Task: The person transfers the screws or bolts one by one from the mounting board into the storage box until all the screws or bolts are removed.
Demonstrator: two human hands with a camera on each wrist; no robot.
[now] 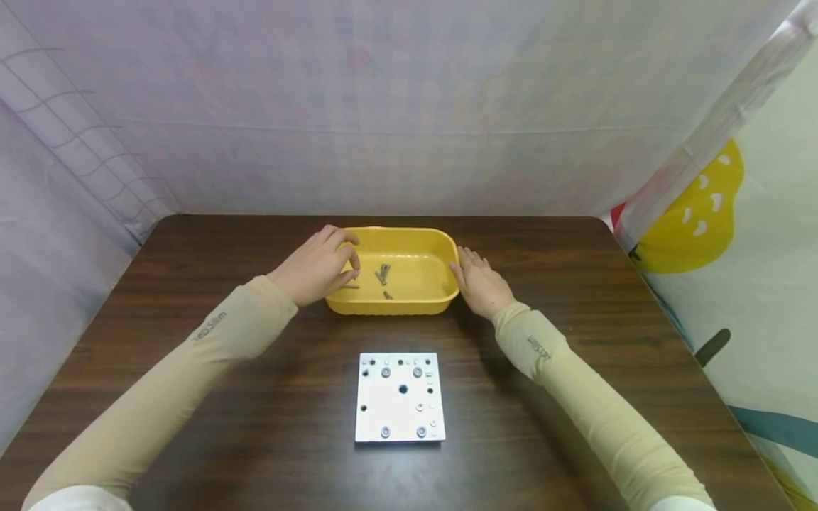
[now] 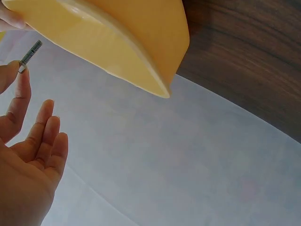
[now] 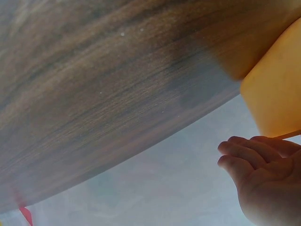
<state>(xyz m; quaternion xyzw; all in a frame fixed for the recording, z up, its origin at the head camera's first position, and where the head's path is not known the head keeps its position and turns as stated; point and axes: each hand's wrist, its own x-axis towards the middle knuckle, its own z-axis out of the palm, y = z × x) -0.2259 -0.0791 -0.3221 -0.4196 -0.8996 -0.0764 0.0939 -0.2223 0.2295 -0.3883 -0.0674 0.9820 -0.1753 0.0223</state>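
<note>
My left hand is over the left end of a yellow plastic basket. Thumb and index finger pinch a small threaded screw by its end, while the other fingers stay loosely bent. Several small metal screws lie on the basket floor. At the basket's right end, my right hand rests against the outer wall, fingers extended and the thumb at the rim. A square silver metal plate with holes and several socket screws lies on the table nearer to me, apart from both hands.
The dark wood-grain table carries the basket and plate. Behind it hangs a pale cloth. To the right is a patterned cloth with a yellow shape, close to the table edge.
</note>
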